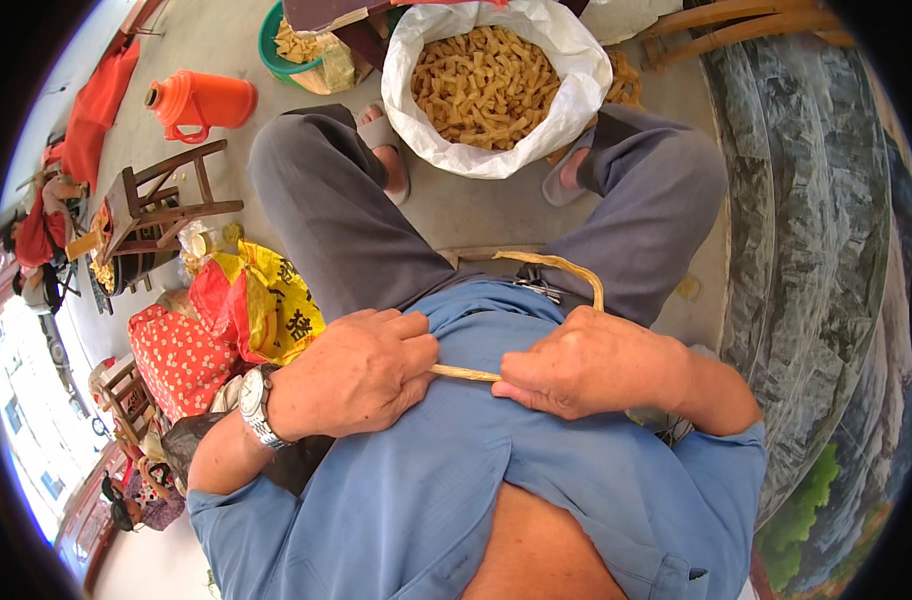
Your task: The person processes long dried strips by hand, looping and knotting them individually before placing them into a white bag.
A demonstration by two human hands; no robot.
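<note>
A long, yellowish-brown strip of what looks like dried plant material (465, 373) is stretched between my two hands, low over my lap. My left hand (362, 371), with a metal-band watch (253, 397) on its wrist, grips one end; that end is hidden under the fingers. My right hand (572, 364) pinches the strip a short way off. From the top of that fist, the strip's other length curves up and bends towards the left. Beyond my knees stands a white woven sack (493, 161), its rim rolled down, full of short tan knotted pieces (486, 86).
An orange thermos flask (208, 101) and a green basin (271, 37) are on the floor ahead. Wooden stools (175, 195), a yellow printed bag (280, 300) and red patterned cloth (178, 360) lie left. Other people (152, 495) sit at far left. A painted wall (808, 225) runs along the right.
</note>
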